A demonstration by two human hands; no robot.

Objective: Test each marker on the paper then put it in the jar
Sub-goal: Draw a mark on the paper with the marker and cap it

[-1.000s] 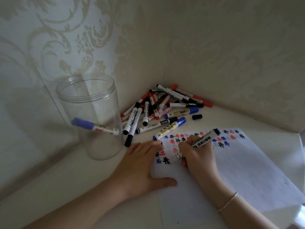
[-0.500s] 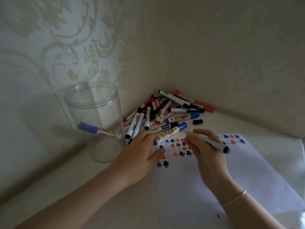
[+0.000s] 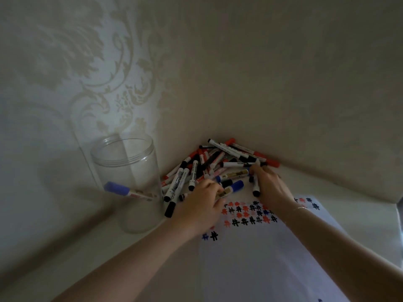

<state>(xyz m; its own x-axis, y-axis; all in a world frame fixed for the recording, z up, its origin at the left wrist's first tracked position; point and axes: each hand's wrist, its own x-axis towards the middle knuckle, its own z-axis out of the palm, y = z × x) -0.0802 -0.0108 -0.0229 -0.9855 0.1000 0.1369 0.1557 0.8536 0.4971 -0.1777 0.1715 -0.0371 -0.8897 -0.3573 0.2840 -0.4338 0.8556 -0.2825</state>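
Observation:
A clear plastic jar [image 3: 130, 164] stands at the left with one blue-capped marker [image 3: 128, 191] lying inside. Several red, black and blue markers [image 3: 218, 160] are piled in the wall corner. The white paper [image 3: 272, 253] carries rows of red, black and blue test marks [image 3: 248, 214]. My right hand [image 3: 270, 186] holds a white, black-ended marker [image 3: 256, 189] and its fingertips reach a small loose black cap [image 3: 251, 178] at the pile's edge. My left hand [image 3: 202, 205] curls its fingers on a blue-capped marker with a yellowish label [image 3: 232, 188].
Patterned walls meet in a corner right behind the pile. The jar stands close to the left wall. The light tabletop [image 3: 109, 269] extends toward me on the left. A dark object edge [image 3: 400, 205] shows at the far right.
My right hand lifted the marker off the paper and moved up to the pile by the loose cap. My left hand left the paper and went onto the blue-capped marker.

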